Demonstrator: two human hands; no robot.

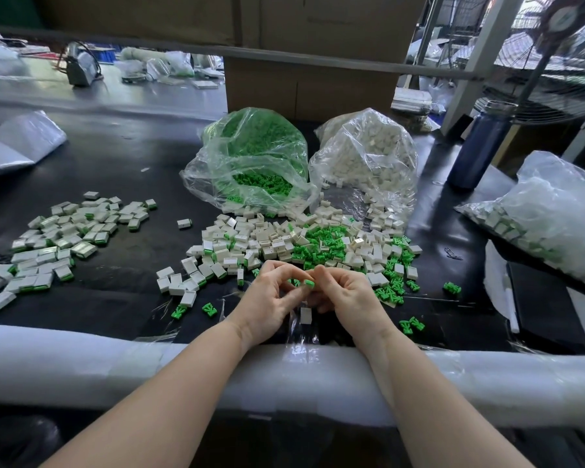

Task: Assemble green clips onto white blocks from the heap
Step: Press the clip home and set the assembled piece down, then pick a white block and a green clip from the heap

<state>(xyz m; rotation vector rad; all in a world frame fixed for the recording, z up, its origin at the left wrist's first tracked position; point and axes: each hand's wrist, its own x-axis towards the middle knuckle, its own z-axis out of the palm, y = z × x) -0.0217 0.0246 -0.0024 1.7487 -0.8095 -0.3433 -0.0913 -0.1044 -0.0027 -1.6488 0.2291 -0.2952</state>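
Black counter [122,170] carries the mixed heap [304,244] within easy reach, finished blocks [58,241] piled aside leftward, while left hand [267,298] and right hand [348,298] together pinch a green clip [308,283], a white block [305,315] showing beneath them.

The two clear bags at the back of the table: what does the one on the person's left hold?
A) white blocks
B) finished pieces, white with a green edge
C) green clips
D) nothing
C: the left bag is full of green clips and spills some from its open mouth, while the bag beside it on the right holds white blocks.
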